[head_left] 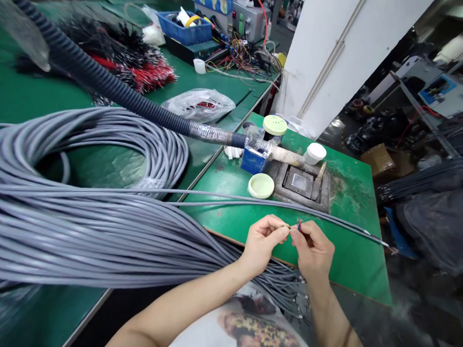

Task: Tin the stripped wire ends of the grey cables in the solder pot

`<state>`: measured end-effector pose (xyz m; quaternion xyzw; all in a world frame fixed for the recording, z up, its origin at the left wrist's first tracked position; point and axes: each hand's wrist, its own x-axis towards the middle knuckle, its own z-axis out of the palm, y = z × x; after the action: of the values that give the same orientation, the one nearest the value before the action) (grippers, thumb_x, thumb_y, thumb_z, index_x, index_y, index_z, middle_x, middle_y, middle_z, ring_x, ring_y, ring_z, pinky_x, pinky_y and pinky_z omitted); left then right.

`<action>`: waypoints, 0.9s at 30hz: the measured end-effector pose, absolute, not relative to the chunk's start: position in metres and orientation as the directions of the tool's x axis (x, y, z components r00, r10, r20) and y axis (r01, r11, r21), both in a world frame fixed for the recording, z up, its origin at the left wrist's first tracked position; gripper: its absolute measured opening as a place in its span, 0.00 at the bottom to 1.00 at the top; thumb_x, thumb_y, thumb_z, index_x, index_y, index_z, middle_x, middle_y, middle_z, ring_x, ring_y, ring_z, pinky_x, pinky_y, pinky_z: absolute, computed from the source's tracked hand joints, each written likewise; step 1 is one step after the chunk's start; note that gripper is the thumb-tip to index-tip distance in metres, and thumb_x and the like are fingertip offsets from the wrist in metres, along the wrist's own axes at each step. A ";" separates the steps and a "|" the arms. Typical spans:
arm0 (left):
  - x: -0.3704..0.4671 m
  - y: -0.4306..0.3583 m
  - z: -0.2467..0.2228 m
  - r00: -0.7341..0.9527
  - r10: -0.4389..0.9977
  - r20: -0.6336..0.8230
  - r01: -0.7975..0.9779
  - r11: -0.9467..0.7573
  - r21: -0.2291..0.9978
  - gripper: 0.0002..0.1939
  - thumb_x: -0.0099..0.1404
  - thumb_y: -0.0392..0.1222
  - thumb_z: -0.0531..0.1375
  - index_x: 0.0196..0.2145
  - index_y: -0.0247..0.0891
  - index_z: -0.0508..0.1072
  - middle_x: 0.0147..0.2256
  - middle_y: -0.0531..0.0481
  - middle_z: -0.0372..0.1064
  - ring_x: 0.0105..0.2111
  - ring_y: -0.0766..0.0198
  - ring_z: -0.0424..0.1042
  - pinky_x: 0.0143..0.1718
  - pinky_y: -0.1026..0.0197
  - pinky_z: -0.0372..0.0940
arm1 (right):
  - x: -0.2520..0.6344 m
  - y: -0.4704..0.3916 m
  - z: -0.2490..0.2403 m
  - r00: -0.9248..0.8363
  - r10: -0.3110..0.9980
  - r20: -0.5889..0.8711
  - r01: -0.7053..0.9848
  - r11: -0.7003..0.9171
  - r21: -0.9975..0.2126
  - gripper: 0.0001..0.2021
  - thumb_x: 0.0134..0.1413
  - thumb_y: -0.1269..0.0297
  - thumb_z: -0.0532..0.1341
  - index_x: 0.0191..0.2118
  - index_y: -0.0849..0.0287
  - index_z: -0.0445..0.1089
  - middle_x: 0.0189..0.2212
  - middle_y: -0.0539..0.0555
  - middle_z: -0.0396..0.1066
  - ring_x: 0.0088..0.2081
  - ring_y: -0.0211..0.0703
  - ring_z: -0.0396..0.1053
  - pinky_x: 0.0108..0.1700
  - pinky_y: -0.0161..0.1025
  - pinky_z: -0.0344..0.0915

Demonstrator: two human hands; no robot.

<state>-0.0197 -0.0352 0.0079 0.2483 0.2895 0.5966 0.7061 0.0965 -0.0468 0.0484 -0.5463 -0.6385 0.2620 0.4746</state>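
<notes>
Over the front of the green table, both hands meet fingertip to fingertip. My right hand is closed in a pinch on a small bunch of thin coloured wires, red and blue, with frayed ends pointing up. My left hand pinches a thin dark wire at the same spot; its far end is hidden by the fingers. Just beyond the hands, long grey cables run across the table to stripped ends at the right. Below the hands hangs a bundle of grey cable ends.
A solder pot sits behind the cables, under the mouth of a fume hose. Around it are a shallow pale dish, a white cup and a blue box. Coiled grey cable fills the left.
</notes>
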 end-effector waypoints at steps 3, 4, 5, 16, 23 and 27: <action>-0.024 -0.032 0.002 0.094 0.984 -0.154 -0.683 0.176 0.709 0.08 0.55 0.41 0.68 0.29 0.35 0.73 0.24 0.55 0.68 0.23 0.73 0.66 0.28 0.68 0.61 | 0.093 -0.026 0.057 -0.073 0.949 0.307 0.450 0.306 -0.839 0.05 0.56 0.70 0.62 0.29 0.57 0.70 0.26 0.47 0.65 0.28 0.35 0.62 0.31 0.34 0.58; -0.027 -0.030 0.000 0.085 0.981 -0.174 -0.683 0.185 0.706 0.09 0.55 0.42 0.68 0.29 0.35 0.73 0.24 0.55 0.68 0.23 0.73 0.66 0.28 0.68 0.61 | 0.091 -0.018 0.060 -0.112 0.947 0.300 0.444 0.318 -0.838 0.05 0.55 0.70 0.62 0.29 0.57 0.71 0.26 0.47 0.66 0.28 0.35 0.63 0.31 0.34 0.59; -0.029 -0.028 -0.001 0.077 0.978 -0.195 -0.684 0.194 0.703 0.10 0.55 0.42 0.67 0.29 0.35 0.73 0.24 0.55 0.69 0.23 0.73 0.66 0.28 0.68 0.61 | 0.089 -0.009 0.062 -0.146 0.945 0.291 0.435 0.326 -0.839 0.05 0.55 0.69 0.63 0.28 0.57 0.71 0.26 0.48 0.66 0.29 0.35 0.64 0.32 0.35 0.59; -0.053 -0.029 -0.024 0.214 0.967 0.136 -0.016 -0.136 0.991 0.08 0.62 0.41 0.60 0.35 0.34 0.75 0.27 0.50 0.69 0.28 0.66 0.65 0.33 0.63 0.61 | 0.069 0.103 0.045 -0.340 0.933 0.115 0.681 0.329 -0.654 0.08 0.50 0.66 0.64 0.23 0.60 0.74 0.22 0.48 0.64 0.24 0.35 0.61 0.28 0.36 0.54; -0.056 -0.028 -0.030 0.288 0.907 0.308 0.114 -0.351 0.929 0.08 0.66 0.41 0.57 0.36 0.36 0.75 0.27 0.49 0.71 0.30 0.65 0.67 0.34 0.62 0.61 | 0.053 0.124 0.023 -0.417 0.909 0.010 0.848 0.392 -0.357 0.11 0.53 0.63 0.62 0.22 0.59 0.74 0.24 0.49 0.66 0.26 0.36 0.61 0.29 0.36 0.52; -0.056 -0.027 -0.030 0.298 0.900 0.319 0.116 -0.366 0.923 0.08 0.66 0.40 0.57 0.36 0.35 0.74 0.28 0.49 0.72 0.30 0.64 0.68 0.35 0.62 0.62 | 0.048 0.122 0.020 -0.417 0.908 -0.027 0.887 0.401 -0.229 0.13 0.57 0.61 0.58 0.26 0.58 0.76 0.27 0.51 0.69 0.28 0.37 0.64 0.30 0.36 0.53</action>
<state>-0.0560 -0.0273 -0.0304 0.6851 0.3707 0.4620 0.4239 0.0480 0.1224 0.0197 -0.5375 -0.8353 0.1042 0.0509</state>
